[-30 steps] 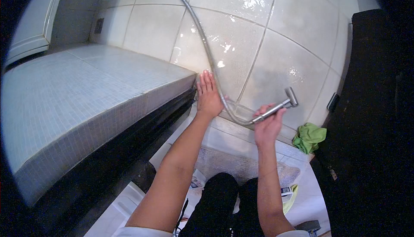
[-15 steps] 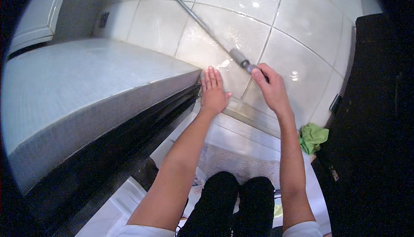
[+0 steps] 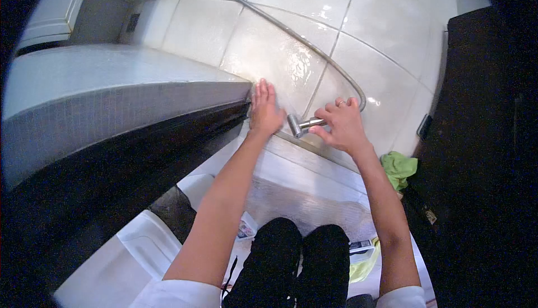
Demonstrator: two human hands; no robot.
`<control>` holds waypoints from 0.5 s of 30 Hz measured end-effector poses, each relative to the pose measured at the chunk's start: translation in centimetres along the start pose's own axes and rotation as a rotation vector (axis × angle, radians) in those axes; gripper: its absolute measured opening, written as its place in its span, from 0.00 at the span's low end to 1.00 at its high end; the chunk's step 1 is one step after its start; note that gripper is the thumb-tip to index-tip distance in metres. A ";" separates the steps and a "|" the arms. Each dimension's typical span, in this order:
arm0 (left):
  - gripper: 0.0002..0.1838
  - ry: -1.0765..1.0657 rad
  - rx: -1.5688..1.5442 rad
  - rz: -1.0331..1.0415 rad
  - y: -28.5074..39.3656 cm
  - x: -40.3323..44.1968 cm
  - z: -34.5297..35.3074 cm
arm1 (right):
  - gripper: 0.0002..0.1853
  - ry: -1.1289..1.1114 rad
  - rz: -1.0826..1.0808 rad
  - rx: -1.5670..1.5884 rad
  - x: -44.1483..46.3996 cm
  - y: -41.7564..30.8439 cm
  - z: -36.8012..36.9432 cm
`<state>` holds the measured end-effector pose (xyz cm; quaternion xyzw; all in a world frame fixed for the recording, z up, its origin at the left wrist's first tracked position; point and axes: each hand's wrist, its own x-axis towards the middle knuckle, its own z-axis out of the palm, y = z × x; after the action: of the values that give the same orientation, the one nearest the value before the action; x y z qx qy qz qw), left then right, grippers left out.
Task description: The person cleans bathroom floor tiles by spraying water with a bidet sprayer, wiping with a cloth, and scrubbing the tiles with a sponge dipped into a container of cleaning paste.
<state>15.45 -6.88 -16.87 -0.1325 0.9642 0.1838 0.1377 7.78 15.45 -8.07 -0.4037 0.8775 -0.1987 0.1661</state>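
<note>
My right hand point(image 3: 343, 124) is wrapped around the handle of a chrome hand sprayer point(image 3: 295, 126). The sprayer's head points left, low over the tile floor. From its handle a metal hose point(image 3: 305, 43) curves up and away to the far left. Fingers stretched out, my left hand point(image 3: 265, 109) lies flat on the wet tile floor point(image 3: 291, 56), against the end of the low grey ledge point(image 3: 185, 92). A small gap separates the sprayer head from my left thumb.
A raised sill point(image 3: 319, 150) runs in front of my knees. A green cloth point(image 3: 399, 168) lies at the right, beside a dark panel point(image 3: 476, 129). A white plastic piece point(image 3: 148, 243) stands low at the left, and a yellow cloth point(image 3: 365, 264) is by my right knee.
My right hand has turned the sprayer, so its head now faces left toward my left hand, and the hose has swung into a bend on the right. My left hand stays at the ledge's end.
</note>
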 end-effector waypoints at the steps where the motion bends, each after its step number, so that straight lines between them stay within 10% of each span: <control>1: 0.33 0.069 -0.128 -0.014 -0.2 0.2 0.4 | 0.22 0.003 0.006 -0.013 -0.3 0.1 -0.3; 6: 0.20 -0.059 -1.179 -0.455 3.5 3.2 -3.0 | 0.21 0.097 0.014 -0.059 -0.9 0.3 -0.8; 15: 0.20 -0.630 -1.376 -0.615 7.2 1.4 -6.0 | 0.15 0.191 0.169 -0.035 0.9 1.6 -1.2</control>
<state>10.63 -3.05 -9.69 -0.3884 0.4720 0.7173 0.3343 5.63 15.94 -7.95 -0.3105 0.9235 -0.2063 0.0907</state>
